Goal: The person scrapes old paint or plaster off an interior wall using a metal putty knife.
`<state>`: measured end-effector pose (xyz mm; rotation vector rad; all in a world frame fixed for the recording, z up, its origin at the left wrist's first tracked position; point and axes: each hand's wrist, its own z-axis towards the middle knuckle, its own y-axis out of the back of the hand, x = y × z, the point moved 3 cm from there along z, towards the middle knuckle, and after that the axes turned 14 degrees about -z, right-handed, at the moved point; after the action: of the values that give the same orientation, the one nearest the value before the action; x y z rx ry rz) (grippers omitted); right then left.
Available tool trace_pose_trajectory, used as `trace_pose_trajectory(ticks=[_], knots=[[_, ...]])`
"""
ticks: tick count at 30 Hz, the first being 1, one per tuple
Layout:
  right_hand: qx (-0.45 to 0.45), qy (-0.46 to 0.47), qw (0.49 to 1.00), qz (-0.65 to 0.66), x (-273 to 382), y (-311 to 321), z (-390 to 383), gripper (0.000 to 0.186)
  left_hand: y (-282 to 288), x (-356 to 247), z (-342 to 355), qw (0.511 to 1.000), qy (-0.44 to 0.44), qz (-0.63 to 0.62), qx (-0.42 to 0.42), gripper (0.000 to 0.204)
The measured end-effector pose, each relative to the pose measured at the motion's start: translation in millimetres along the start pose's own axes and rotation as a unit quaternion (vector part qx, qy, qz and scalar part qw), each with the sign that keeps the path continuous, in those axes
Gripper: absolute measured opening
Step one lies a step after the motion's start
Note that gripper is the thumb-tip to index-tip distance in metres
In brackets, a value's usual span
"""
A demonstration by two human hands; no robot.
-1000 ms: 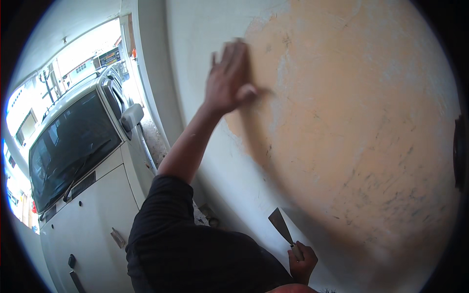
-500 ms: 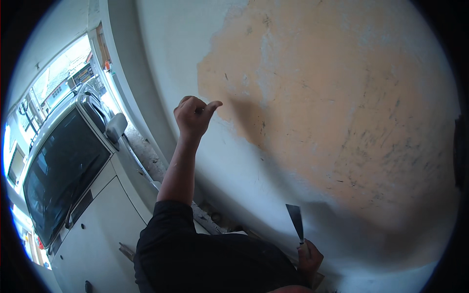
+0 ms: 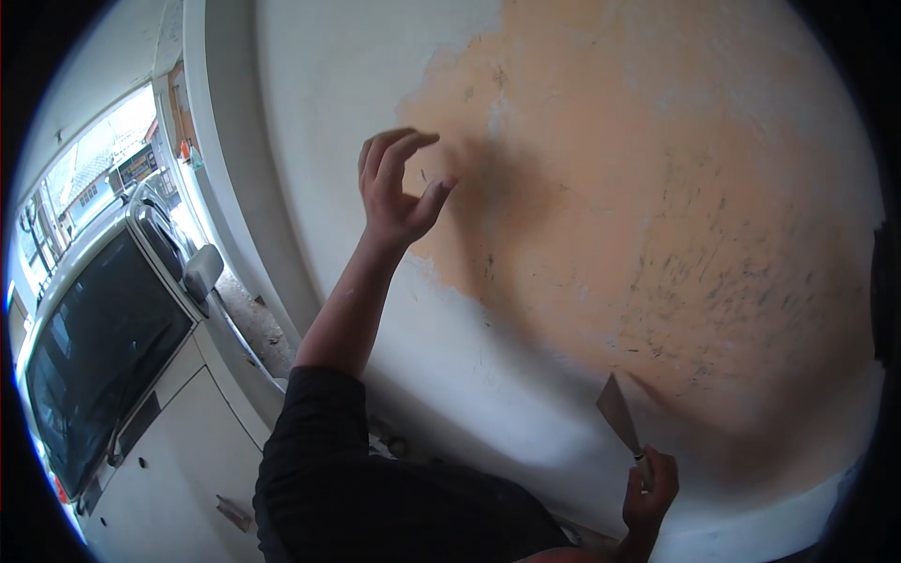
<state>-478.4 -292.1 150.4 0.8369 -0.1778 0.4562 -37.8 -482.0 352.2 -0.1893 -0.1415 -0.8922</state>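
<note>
My left hand (image 3: 399, 183) is raised close to the wall, fingers curved and apart, with nothing in it. Its shadow falls on a large orange-tan patch (image 3: 582, 206) of the wall, where the white coating is absent and dark scuffs show. Lower down, at the right, my right hand (image 3: 650, 493) grips the handle of a putty knife (image 3: 619, 418). The broad metal blade points up and to the left, over the lower edge of the patch. Whether the blade touches the wall I cannot tell.
White wall surface (image 3: 328, 84) surrounds the patch. A white vehicle (image 3: 188, 450) with a dark windshield (image 3: 103, 338) and a side mirror (image 3: 202, 272) stands close on my left. Beside it rises a pale pillar (image 3: 225, 141). Some clutter lies at the wall's foot.
My left hand has opened from a fist with the thumb out and moved slightly up and right. My right hand has lifted the putty knife up and to the right.
</note>
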Motion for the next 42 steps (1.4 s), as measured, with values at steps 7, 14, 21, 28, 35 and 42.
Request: trace_pose_trajectory(ticks=[7, 14, 21, 28, 35, 42], knots=[[-0.028, 0.033, 0.999, -0.028, -7, 12, 9, 0.036, -45, 22, -6, 0.997, -0.048, 0.028, -0.05, 0.071], [-0.035, -0.115, 0.992, 0.043, -3, -36, -39, 0.037, -47, 24, -2, 0.996, -0.009, 0.062, 0.056, 0.09], [-0.034, -0.222, 0.968, 0.113, -47, -44, -91, 0.044, -53, 23, -9, 0.978, 0.052, 0.116, 0.166, 0.094], [-0.048, -0.324, 0.905, 0.271, -29, -58, -88, 0.038, -56, -29, -164, 0.973, 0.018, 0.113, 0.202, 0.09], [-0.058, -0.199, 0.953, 0.219, 9, -43, -67, 0.033, -17, -123, -310, 0.853, 0.251, 0.058, 0.454, 0.109], [-0.18, -0.083, 0.976, -0.089, 10, 22, -19, 0.035, 13, -69, -267, 0.861, 0.332, 0.082, 0.376, 0.115]])
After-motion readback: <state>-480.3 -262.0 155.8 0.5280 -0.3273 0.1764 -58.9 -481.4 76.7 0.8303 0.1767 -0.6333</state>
